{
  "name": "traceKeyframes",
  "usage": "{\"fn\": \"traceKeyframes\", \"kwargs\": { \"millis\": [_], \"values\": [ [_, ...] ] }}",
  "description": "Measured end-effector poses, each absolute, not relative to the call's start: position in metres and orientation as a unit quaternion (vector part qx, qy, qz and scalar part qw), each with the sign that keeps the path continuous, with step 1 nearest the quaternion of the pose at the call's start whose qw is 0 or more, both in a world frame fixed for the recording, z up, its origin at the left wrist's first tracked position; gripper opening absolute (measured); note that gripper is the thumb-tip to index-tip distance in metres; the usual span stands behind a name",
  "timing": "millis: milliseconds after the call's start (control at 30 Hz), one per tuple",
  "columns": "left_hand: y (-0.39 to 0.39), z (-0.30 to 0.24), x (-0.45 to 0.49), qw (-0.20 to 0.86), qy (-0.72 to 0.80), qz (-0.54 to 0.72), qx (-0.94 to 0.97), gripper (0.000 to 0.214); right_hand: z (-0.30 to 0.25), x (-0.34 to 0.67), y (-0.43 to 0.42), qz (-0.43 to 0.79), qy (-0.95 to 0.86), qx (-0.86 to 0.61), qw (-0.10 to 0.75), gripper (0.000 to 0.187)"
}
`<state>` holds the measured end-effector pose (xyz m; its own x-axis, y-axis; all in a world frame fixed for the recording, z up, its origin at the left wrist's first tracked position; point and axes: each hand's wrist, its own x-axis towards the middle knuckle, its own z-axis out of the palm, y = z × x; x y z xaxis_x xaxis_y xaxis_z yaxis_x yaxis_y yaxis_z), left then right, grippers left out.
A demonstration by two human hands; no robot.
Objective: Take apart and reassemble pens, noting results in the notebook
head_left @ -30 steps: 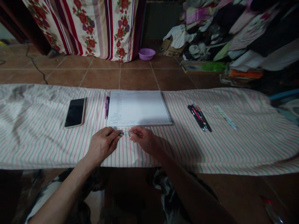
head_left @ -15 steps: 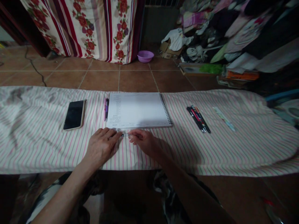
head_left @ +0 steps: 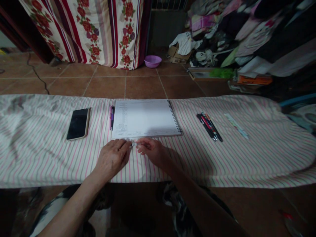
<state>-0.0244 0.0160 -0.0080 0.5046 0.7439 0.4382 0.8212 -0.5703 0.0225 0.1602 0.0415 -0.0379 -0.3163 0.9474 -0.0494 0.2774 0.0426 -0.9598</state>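
Observation:
My left hand (head_left: 112, 159) and my right hand (head_left: 151, 151) meet just in front of a spiral notebook (head_left: 144, 118) on a striped cloth (head_left: 247, 158). Between their fingertips they pinch a small pen (head_left: 134, 144), of which only a short pale stretch shows. The notebook lies open flat, its wire binding on the right side. A purple pen (head_left: 112, 117) rests along its left edge.
A dark phone (head_left: 78, 123) lies face up to the left. Several pens (head_left: 209, 126) and a pale ruler (head_left: 236, 125) lie to the right. Beyond the cloth are brown floor tiles, a floral curtain (head_left: 98, 29), a purple bowl (head_left: 152, 61) and piled clothes (head_left: 237, 36).
My hands have closed in on each other, so less of the pen shows between them. The dark part seen earlier is now covered by my left fingers.

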Motion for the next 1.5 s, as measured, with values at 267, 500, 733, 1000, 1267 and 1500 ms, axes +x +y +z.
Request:
{"fn": "traceKeyframes", "kwargs": {
  "millis": [267, 500, 733, 1000, 1267, 1500],
  "values": [
    [0.014, -0.011, -0.018, 0.091, -0.462, -0.199, -0.859, 0.023, -0.034, 0.161, 0.038, 0.461, -0.668, -0.487, 0.322, 0.018],
    [0.014, -0.016, -0.019, 0.073, -0.478, -0.227, -0.845, 0.020, -0.037, 0.160, 0.038, 0.475, -0.652, -0.484, 0.340, 0.019],
    [0.014, -0.021, -0.018, 0.028, -0.489, -0.236, -0.839, 0.019, -0.030, 0.160, 0.037, 0.454, -0.663, -0.502, 0.321, 0.016],
    [0.014, -0.023, -0.018, 0.025, -0.487, -0.248, -0.837, 0.019, -0.028, 0.161, 0.037, 0.418, -0.694, -0.499, 0.307, 0.014],
    [0.013, -0.022, -0.018, 0.016, -0.484, -0.247, -0.839, 0.018, -0.024, 0.160, 0.037, 0.404, -0.708, -0.497, 0.299, 0.014],
    [0.014, -0.025, -0.018, 0.024, -0.481, -0.247, -0.841, 0.019, -0.022, 0.161, 0.038, 0.394, -0.727, -0.480, 0.294, 0.015]
  ]
}}
